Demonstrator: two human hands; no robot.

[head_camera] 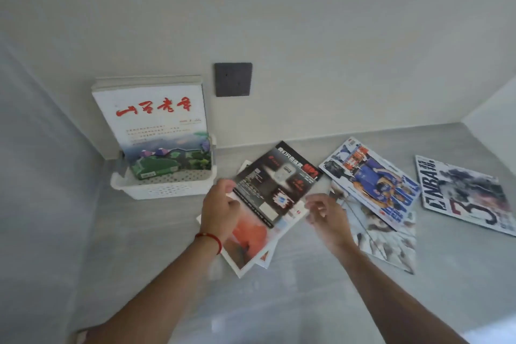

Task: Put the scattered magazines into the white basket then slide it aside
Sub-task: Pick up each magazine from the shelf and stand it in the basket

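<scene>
A white perforated basket [167, 190] stands at the back left against the wall, with several magazines upright in it; the front one [156, 120] is white with red lettering. My left hand [220, 212] grips the left edge of a black-covered magazine [276, 184], lifted slightly above an orange-and-white magazine [248, 240] lying on the counter. My right hand [326, 218] hovers just right of the black magazine, fingers apart, holding nothing. Further right lie a blue basketball magazine [374, 179], a grey-white one [391, 243] partly under it, and an NBA magazine [469, 193].
The grey counter [279, 301] runs to a pale wall at the back and side walls at left and right. A dark square wall plate [233, 79] sits above the counter, right of the basket.
</scene>
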